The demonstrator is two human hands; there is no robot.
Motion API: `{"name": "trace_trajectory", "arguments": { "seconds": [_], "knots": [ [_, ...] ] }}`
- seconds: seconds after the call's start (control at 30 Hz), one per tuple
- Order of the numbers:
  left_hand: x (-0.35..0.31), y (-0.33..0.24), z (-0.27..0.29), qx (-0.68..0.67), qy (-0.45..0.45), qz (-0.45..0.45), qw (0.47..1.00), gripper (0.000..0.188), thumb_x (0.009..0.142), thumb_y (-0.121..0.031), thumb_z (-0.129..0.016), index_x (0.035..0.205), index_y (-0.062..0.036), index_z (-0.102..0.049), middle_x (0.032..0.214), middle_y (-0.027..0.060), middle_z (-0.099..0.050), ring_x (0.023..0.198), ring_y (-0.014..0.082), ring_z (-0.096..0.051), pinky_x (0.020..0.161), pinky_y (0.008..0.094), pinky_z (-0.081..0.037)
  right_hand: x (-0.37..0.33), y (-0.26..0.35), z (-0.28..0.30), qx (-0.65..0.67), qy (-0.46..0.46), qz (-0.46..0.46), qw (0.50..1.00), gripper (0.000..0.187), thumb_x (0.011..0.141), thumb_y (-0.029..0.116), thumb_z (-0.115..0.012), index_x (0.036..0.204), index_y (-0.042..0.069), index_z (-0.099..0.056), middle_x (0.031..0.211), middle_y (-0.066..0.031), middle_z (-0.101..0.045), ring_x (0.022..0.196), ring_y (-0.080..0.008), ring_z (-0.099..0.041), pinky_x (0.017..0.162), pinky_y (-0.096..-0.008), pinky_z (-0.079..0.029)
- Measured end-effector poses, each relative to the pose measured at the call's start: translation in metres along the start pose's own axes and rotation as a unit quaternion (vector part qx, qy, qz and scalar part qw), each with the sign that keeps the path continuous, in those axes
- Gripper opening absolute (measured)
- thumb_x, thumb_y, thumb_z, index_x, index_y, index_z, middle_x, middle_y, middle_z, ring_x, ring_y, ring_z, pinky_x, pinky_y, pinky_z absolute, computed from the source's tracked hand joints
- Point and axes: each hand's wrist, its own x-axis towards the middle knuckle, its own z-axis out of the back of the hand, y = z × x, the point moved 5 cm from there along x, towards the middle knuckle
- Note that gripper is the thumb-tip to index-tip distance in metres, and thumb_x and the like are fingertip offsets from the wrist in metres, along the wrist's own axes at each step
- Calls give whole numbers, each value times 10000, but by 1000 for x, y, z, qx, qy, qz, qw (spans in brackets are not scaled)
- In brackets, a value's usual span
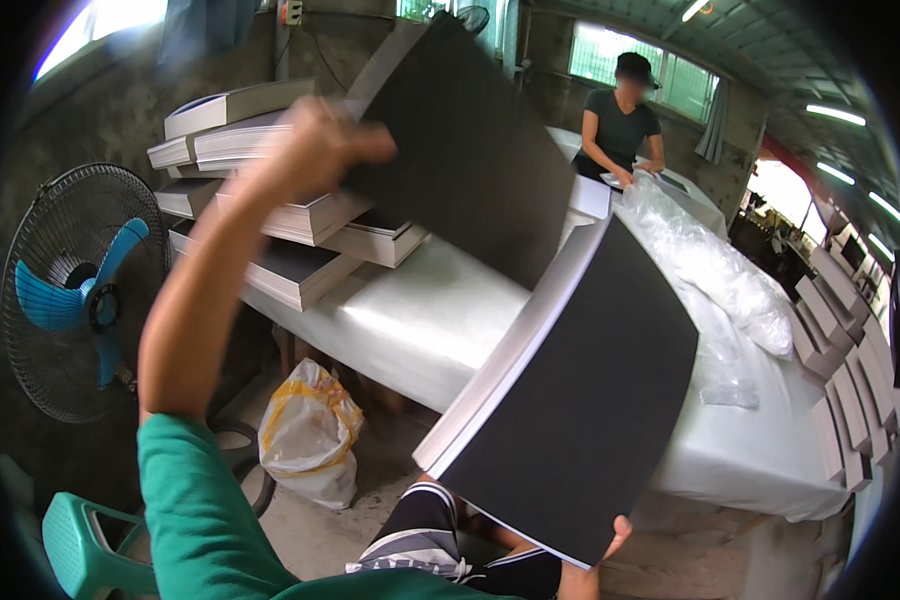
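My left hand, blurred by motion, is raised at the upper left and grips the edge of a black-covered book, held tilted over the table. Its lower right corner meets or overlaps a second thick black-covered book; whether they touch cannot be told. This second book slants across the middle, its pale page edges toward the left. Under its near right corner my right hand supports it, the thumb showing at the edge and the other fingers mostly hidden.
Stacked thick books stand on the white-covered table at left, more at far right. A person handles clear plastic wrap across the table. A fan, green stool and plastic bag are nearby.
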Motion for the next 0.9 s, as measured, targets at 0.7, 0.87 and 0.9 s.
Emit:
{"name": "trace_trajectory", "arguments": {
  "seconds": [0.7, 0.87, 0.9],
  "knots": [
    [-57, 59, -120, -24, 182, 29, 983, 765, 748, -692, -410, 875, 31, -623, 659, 127, -598, 584, 187, -558, 554, 303, -449, -13, 55, 32, -260, -125, -64, 955, 379, 750, 262, -556, 1024, 2, -524, 929, -78, -571, 844, -181, -569, 733, -312, -477],
    [-179, 57, -271, -247, 427, 162, 855, 733, 793, -573, -481, 1184, 47, -448, 1107, 177, -529, 986, 228, -518, 829, 336, -422, -1, 61, 53, -357, -70, -80, 928, 458, 724, 210, -601, 1106, -13, -481, 997, -92, -562, 923, -187, -548, 804, -309, -449],
    [-193, 59, -284, -322, 374, 174, 852, 700, 802, -533, -504, 1184, 51, -444, 1118, 164, -522, 1013, 218, -495, 876, 326, -392, 2, 63, 51, -378, -89, -59, 920, 463, 713, 180, -619, 1110, -13, -479, 1000, -95, -564, 936, -188, -544, 820, -308, -441]
  ]
}}
